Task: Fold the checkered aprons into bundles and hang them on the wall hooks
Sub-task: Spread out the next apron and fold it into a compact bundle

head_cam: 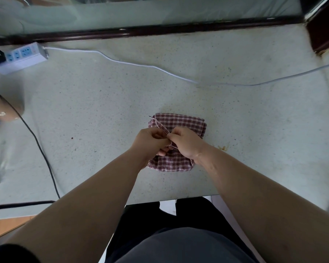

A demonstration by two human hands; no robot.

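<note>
Forearms converge over the tabletop [103, 111]. Left hand [150, 141] pinches the tie strap [157, 123]; right hand [184, 143], touching it, appears to pinch the same strap. Folded checkered apron [180, 122], roughly square, lies directly beneath both hands, equally near each.

A folded red-and-white checkered cloth apron [182, 121] lies on the pale speckled worktop [95, 111]. The left grip [150, 141] and right grip [186, 143] pinch its thin strap [160, 126]. A white power strip [25, 56] sits far left.
</note>
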